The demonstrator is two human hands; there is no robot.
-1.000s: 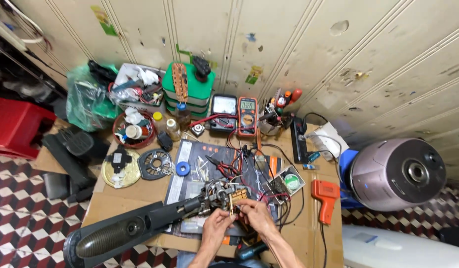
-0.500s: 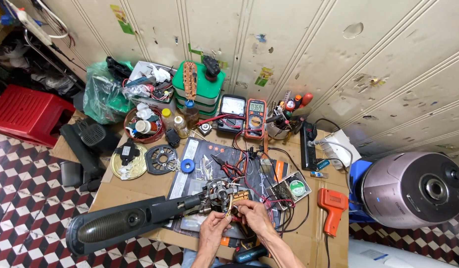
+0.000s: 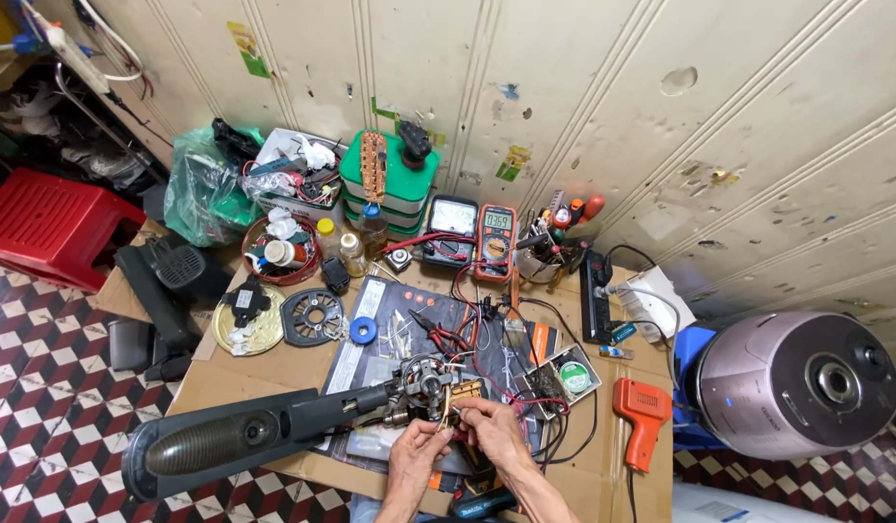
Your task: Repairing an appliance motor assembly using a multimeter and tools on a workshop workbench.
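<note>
At the bench's near edge, the left hand [image 3: 416, 455] and right hand [image 3: 488, 431] both pinch a small brass part [image 3: 457, 397] at the motor [image 3: 424, 381] of a long black housing [image 3: 235, 438], which lies flat, steadying the work. Farther back, a round tray [image 3: 261, 274] holds small bottles; a green box [image 3: 388, 189] stands at the wall.

A: Fan housing [image 3: 225, 441]: dark plastic, matt, ribbed grille. Motor [image 3: 426, 381]: bare metal, dull shine, at frame centre.

B: Tabletop [image 3: 273, 363]: brown cardboard, rough, creased. Heat gun [image 3: 643, 412], lower right: orange plastic, smooth.

A: Cooker [image 3: 791, 383], far right: glossy mauve shell. Stool [image 3: 46, 223], upper left: red plastic, slatted.

B: Wall [image 3: 583, 97]: painted boards, chipped, stained.
</note>
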